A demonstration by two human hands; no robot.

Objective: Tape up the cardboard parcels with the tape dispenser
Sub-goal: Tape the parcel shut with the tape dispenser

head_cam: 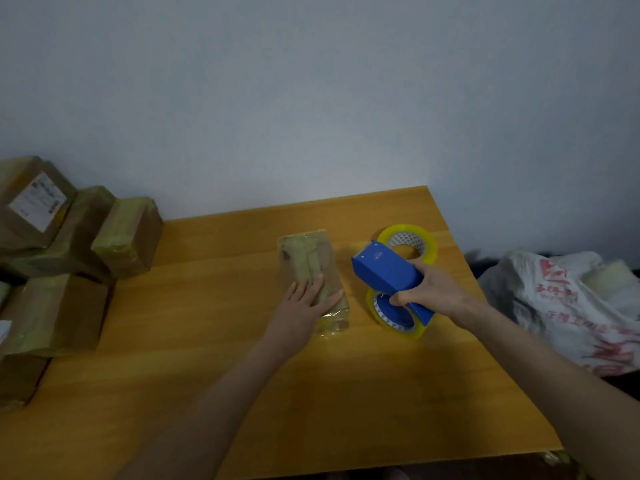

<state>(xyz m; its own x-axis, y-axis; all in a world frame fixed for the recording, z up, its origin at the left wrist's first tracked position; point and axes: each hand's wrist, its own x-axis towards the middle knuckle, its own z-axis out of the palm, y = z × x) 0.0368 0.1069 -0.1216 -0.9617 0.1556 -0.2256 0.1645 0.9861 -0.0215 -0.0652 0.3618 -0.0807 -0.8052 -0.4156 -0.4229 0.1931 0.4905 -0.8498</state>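
- As our left hand [306, 301] presses flat, fingers straight, on the small taped parcel [310, 258] mid-table, our right hand [431, 289] curls round the blue tape dispenser [384, 268] just right of it.
- Just beyond the dispenser, a spare tape roll [412, 237] lies on the wooden table [207, 341].
- Far left, taped cardboard parcels [128, 233] sit stacked.

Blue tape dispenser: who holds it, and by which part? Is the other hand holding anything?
The right hand grips the blue tape dispenser around its body, just above its loaded tape roll. The left hand lies flat on the parcel, holding nothing.
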